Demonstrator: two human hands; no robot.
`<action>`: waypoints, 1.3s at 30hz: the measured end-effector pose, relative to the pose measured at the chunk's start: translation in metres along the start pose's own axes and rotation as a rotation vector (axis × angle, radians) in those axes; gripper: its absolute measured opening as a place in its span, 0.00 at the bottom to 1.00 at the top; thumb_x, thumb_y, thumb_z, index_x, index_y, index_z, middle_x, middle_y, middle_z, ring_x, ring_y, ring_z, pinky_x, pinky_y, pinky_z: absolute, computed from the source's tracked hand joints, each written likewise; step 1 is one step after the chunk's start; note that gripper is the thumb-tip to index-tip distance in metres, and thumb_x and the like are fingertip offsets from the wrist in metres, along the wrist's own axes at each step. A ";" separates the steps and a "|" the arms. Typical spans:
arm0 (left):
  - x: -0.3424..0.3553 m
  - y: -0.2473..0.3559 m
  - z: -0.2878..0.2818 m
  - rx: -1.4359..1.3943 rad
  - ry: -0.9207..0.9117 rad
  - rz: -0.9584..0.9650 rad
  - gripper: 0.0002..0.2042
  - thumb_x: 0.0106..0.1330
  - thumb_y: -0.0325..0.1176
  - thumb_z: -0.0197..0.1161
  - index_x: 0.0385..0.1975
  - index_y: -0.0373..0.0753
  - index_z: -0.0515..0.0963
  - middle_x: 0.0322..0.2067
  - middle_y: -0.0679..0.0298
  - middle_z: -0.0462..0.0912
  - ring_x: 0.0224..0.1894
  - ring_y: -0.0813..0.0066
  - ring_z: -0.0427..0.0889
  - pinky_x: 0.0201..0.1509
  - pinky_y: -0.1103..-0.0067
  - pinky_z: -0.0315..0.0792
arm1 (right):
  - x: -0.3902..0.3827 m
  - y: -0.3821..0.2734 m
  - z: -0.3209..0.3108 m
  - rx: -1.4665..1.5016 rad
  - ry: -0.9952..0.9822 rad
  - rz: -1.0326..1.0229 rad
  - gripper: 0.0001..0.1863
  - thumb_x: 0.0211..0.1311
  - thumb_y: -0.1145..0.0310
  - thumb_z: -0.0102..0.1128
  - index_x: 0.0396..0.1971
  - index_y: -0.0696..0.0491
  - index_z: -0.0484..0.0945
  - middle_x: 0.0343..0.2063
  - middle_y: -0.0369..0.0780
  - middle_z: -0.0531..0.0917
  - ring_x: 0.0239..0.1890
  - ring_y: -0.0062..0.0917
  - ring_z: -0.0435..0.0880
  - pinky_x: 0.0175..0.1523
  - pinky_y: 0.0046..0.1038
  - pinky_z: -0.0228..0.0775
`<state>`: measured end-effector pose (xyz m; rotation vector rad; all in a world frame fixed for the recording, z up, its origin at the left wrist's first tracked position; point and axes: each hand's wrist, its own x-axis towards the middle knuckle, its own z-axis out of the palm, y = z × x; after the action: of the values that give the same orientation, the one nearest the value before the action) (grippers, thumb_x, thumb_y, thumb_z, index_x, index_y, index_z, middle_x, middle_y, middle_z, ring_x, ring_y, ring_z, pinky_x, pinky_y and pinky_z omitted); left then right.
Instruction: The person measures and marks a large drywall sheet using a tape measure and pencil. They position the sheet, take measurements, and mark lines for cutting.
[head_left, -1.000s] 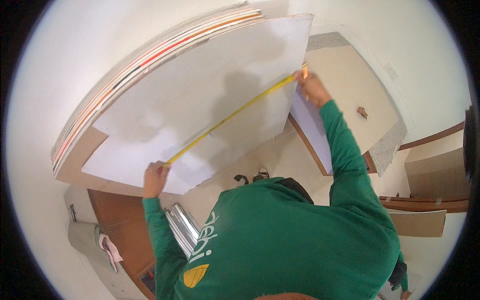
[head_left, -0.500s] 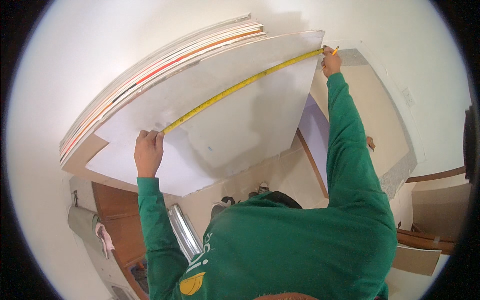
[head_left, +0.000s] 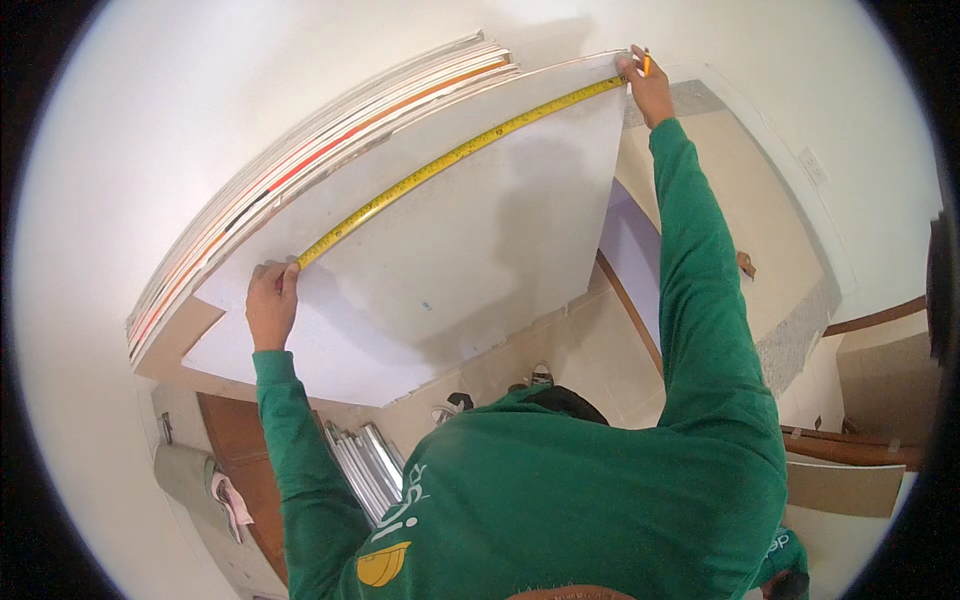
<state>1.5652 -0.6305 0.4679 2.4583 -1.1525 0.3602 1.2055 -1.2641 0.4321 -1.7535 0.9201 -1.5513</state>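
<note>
A yellow tape measure blade (head_left: 460, 153) stretches slantwise across a large white board (head_left: 480, 250), bowing slightly. My left hand (head_left: 270, 308) is closed on its lower left end, near the board's left side. What else sits inside that fist is mostly hidden by the fingers. At the far right corner of the board, my right hand (head_left: 652, 95) pinches the other end of the blade against the edge. An orange-yellow pencil (head_left: 647, 64) sticks up from the fingers of this same hand.
Behind the white board leans a thick stack of panels (head_left: 330, 150) with coloured edges. Silvery metal profiles (head_left: 365, 465) lie below my left arm. A tan panel (head_left: 730, 190) with grey borders stands at right. A grey cloth (head_left: 185, 475) hangs lower left.
Both hands have moved up and left with the tape, the left one nearer the board's left side and the right one onto its far corner. Green cloth has appeared at lower right.
</note>
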 end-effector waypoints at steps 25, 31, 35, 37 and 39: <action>-0.016 -0.186 -0.051 0.110 0.352 -0.138 0.13 0.70 0.45 0.67 0.37 0.43 0.89 0.43 0.61 0.84 0.49 0.54 0.82 0.52 0.61 0.78 | -0.373 -0.164 0.138 0.461 -0.865 0.419 0.41 0.86 0.39 0.28 0.37 0.56 0.86 0.26 0.37 0.84 0.24 0.18 0.74 0.30 0.22 0.68; -0.017 -0.212 -0.056 0.057 0.343 -0.106 0.12 0.70 0.45 0.67 0.39 0.44 0.89 0.43 0.62 0.84 0.48 0.55 0.81 0.52 0.62 0.78 | -0.408 -0.331 0.239 0.533 -0.996 -0.025 0.21 0.82 0.53 0.54 0.48 0.58 0.84 0.36 0.37 0.87 0.37 0.19 0.82 0.40 0.24 0.77; -0.015 -0.210 -0.058 0.038 0.364 -0.070 0.12 0.70 0.44 0.67 0.40 0.44 0.89 0.41 0.62 0.84 0.48 0.56 0.81 0.51 0.62 0.78 | -0.408 -0.356 0.279 0.361 -0.872 -0.154 0.14 0.77 0.60 0.63 0.48 0.55 0.84 0.40 0.37 0.88 0.40 0.20 0.84 0.44 0.26 0.78; -0.012 -0.212 -0.061 0.036 0.379 -0.041 0.11 0.70 0.43 0.66 0.40 0.45 0.89 0.40 0.62 0.83 0.48 0.56 0.81 0.51 0.62 0.78 | -0.406 -0.364 0.294 0.300 -0.851 -0.211 0.12 0.77 0.61 0.63 0.48 0.54 0.85 0.40 0.37 0.88 0.40 0.20 0.84 0.45 0.26 0.79; -0.011 -0.216 -0.061 0.014 0.399 0.002 0.11 0.71 0.43 0.65 0.41 0.45 0.90 0.41 0.62 0.83 0.48 0.56 0.81 0.50 0.62 0.78 | -0.406 -0.365 0.308 0.275 -0.846 -0.236 0.11 0.75 0.63 0.64 0.47 0.54 0.85 0.39 0.38 0.88 0.40 0.20 0.84 0.46 0.26 0.79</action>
<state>1.7224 -0.4693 0.4647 2.2550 -0.9811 0.8171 1.5199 -0.7222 0.4640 -2.0680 0.0811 -0.8352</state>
